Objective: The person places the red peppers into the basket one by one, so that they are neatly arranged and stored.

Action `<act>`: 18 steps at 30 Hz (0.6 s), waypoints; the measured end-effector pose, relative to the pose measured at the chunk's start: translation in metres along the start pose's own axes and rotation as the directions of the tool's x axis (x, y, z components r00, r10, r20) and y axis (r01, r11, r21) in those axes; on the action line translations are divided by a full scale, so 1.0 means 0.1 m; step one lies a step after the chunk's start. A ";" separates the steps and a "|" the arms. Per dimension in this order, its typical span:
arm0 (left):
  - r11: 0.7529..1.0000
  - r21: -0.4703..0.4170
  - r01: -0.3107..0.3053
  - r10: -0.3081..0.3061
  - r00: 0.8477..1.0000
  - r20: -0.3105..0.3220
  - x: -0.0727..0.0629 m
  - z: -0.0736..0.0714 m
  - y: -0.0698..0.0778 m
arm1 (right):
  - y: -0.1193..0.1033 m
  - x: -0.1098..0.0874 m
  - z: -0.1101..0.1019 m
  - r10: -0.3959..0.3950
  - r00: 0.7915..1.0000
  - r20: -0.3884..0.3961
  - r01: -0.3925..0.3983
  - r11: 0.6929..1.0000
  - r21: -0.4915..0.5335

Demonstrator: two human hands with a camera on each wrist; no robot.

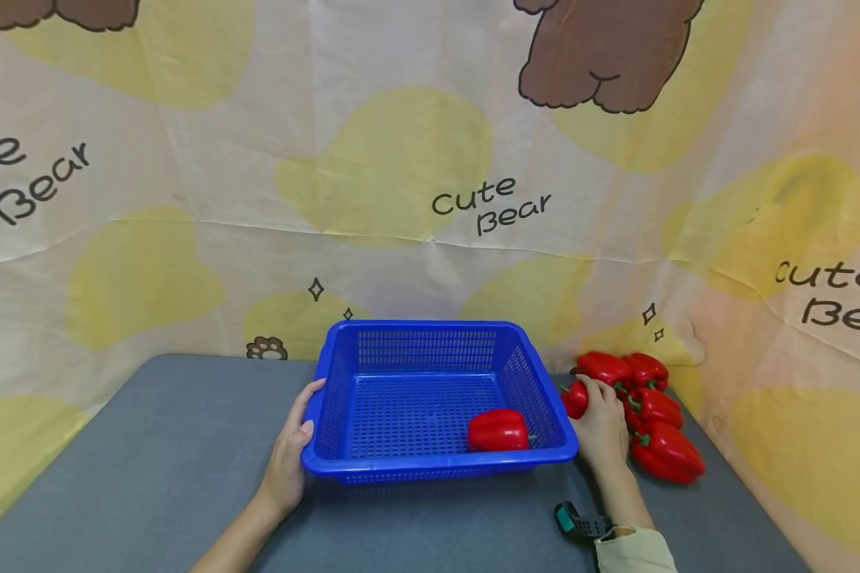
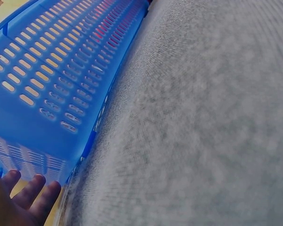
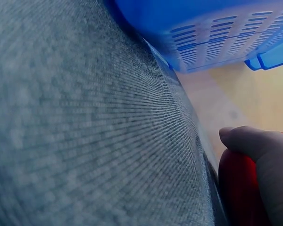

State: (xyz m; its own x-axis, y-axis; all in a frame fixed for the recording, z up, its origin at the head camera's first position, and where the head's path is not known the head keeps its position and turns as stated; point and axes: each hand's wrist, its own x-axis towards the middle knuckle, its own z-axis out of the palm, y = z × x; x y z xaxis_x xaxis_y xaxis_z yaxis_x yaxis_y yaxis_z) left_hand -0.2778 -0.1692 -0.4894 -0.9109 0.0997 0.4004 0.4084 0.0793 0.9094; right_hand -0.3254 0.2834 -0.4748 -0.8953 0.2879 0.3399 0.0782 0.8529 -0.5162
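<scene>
A blue plastic basket point(image 1: 430, 463) with slotted walls stands in the middle of the grey table. One red bell pepper point(image 1: 498, 430) lies inside it, near the front right corner. My left hand point(image 1: 288, 455) holds the basket's left rim; in the left wrist view, several fingers point(image 2: 46, 197) lie against the outer end wall. Just right of the basket, my right hand point(image 1: 602, 426) grips another red bell pepper point(image 1: 575, 399). The right wrist view shows the thumb over that pepper point(image 3: 240, 188); the other fingers are mostly hidden there.
Several more red bell peppers point(image 1: 665, 454) are grouped beside and behind the right hand, near the table's right edge. A printed cloth point(image 1: 387, 159) hangs behind the grey table point(image 1: 186, 446). A dark band with a green face point(image 1: 580, 521) is at the right wrist.
</scene>
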 end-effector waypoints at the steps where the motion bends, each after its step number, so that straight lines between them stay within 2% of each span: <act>1: 1.000 -0.004 0.000 0.000 1.000 0.001 0.00 0.00 0.00 | -0.01 0.00 -0.01 0.003 1.000 0.010 -0.003 1.000 -0.002; 7: 1.000 -0.011 -0.001 0.001 1.000 -0.003 -0.01 0.00 0.00 | -0.07 -0.01 -0.08 0.052 0.998 0.043 -0.054 0.998 0.034; 12: 1.000 -0.009 0.003 -0.003 1.000 0.000 -0.02 0.00 -0.02 | -0.18 -0.02 -0.19 0.138 0.990 -0.005 -0.136 0.983 0.126; 18: 1.000 -0.011 0.002 -0.002 1.000 0.004 -0.01 -0.01 -0.02 | -0.41 0.01 -0.41 0.142 0.986 -0.089 -0.116 0.961 0.250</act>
State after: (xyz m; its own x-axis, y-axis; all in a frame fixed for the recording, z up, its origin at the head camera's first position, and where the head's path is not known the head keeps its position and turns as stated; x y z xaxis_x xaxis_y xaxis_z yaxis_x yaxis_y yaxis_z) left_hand -0.2776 -0.1701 -0.4920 -0.9114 0.1030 0.3983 0.4060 0.0688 0.9113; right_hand -0.3115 0.2670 -0.4211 -0.8325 0.4440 0.3315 0.0698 0.6775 -0.7322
